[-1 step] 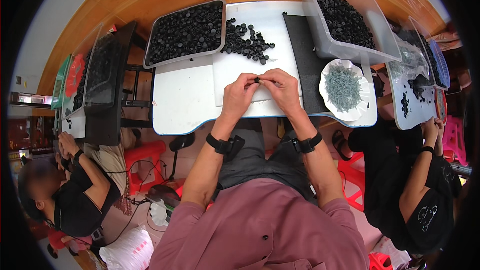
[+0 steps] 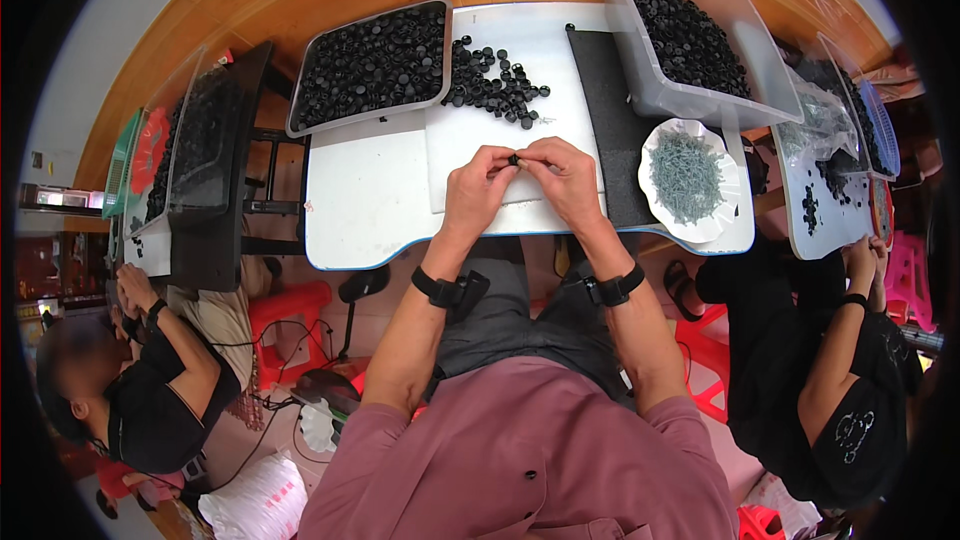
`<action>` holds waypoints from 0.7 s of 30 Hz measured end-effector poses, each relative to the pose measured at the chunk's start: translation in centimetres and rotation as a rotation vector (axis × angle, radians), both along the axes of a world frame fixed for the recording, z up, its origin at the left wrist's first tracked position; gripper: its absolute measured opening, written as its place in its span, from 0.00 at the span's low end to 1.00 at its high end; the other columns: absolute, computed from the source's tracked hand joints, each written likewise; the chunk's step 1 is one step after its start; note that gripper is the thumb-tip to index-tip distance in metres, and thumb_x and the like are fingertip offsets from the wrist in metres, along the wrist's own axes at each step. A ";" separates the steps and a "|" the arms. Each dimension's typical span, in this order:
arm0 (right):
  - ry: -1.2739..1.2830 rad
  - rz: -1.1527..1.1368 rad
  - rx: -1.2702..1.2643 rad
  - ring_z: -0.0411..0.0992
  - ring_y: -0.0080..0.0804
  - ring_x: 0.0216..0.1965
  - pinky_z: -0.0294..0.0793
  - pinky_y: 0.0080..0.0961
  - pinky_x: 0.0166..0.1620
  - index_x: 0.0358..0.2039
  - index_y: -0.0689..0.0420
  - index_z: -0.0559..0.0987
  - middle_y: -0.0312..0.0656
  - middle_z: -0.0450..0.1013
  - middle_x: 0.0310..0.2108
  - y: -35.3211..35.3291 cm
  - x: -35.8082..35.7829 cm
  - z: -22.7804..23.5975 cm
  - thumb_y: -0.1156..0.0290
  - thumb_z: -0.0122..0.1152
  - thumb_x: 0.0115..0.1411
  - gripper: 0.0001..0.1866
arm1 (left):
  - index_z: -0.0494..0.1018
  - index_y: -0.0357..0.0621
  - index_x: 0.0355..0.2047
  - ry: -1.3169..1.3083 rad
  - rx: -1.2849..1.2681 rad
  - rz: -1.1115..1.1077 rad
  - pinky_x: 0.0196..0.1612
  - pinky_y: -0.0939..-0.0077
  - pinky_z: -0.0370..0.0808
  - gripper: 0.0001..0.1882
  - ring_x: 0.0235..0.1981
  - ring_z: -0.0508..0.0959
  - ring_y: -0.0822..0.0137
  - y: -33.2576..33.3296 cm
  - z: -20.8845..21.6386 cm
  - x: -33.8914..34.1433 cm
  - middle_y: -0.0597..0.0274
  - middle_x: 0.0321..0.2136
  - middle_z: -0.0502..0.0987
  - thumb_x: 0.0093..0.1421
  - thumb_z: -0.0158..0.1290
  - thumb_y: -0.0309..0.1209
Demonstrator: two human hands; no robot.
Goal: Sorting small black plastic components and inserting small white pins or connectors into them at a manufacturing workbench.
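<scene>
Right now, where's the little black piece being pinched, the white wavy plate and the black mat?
Little black piece (image 2: pixel 514 160), head view: its visible middle.
White wavy plate (image 2: pixel 697 231), head view: bare lower rim.
Black mat (image 2: pixel 615 135), head view: bare middle.

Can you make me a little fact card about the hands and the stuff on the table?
Left hand: pinching a small black piece
Right hand: fingers at the same piece
Tray: full of black pieces, left side
Loose pieces: scattered beside the tray
Bin: more black pieces, right side
Plate: white, wavy rim, holding thin grey bits
</scene>
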State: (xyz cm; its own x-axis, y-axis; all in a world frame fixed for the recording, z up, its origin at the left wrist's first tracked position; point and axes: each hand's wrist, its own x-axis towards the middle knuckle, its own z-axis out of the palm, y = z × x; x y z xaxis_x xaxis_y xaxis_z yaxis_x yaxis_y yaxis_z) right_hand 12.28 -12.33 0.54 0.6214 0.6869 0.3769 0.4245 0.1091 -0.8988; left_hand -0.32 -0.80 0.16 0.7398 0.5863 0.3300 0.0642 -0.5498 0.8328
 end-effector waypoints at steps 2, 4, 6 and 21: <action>-0.007 0.008 0.002 0.81 0.33 0.36 0.80 0.25 0.39 0.37 0.64 0.86 0.44 0.82 0.35 0.0 0.1 -0.1 0.83 0.68 0.57 0.07 | 0.77 0.36 0.46 -0.006 -0.066 -0.006 0.41 0.70 0.84 0.12 0.38 0.88 0.59 0.1 0.2 -0.1 0.51 0.37 0.86 0.63 0.62 0.24; -0.014 0.016 0.004 0.81 0.33 0.36 0.80 0.26 0.39 0.37 0.64 0.86 0.44 0.82 0.35 0.0 0.2 -0.2 0.83 0.68 0.57 0.07 | 0.78 0.35 0.47 0.043 -0.086 -0.011 0.43 0.70 0.84 0.13 0.40 0.88 0.60 0.1 0.5 -0.1 0.51 0.37 0.86 0.63 0.62 0.24; -0.002 0.023 0.013 0.82 0.33 0.36 0.80 0.26 0.39 0.38 0.64 0.86 0.44 0.82 0.35 0.0 0.2 -0.2 0.83 0.67 0.57 0.08 | 0.78 0.36 0.48 0.062 -0.103 -0.021 0.43 0.71 0.84 0.14 0.40 0.88 0.60 0.2 0.7 -0.2 0.51 0.38 0.86 0.63 0.62 0.25; -0.127 0.085 0.038 0.81 0.37 0.37 0.78 0.26 0.40 0.38 0.64 0.85 0.46 0.81 0.35 0.1 -0.1 0.4 0.87 0.65 0.57 0.09 | 0.80 0.30 0.47 0.023 -0.650 -0.149 0.45 0.80 0.79 0.13 0.40 0.83 0.73 2.3 0.2 -0.3 0.57 0.40 0.86 0.63 0.63 0.24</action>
State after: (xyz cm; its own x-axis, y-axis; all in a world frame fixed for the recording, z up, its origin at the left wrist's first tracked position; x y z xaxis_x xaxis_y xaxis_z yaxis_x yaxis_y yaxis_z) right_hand 12.19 -12.23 0.91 0.5071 0.7188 0.4756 0.5221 0.1828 -0.8331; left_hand -0.59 1.53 0.32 0.8312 0.5512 -0.0730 0.0483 0.0592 0.9971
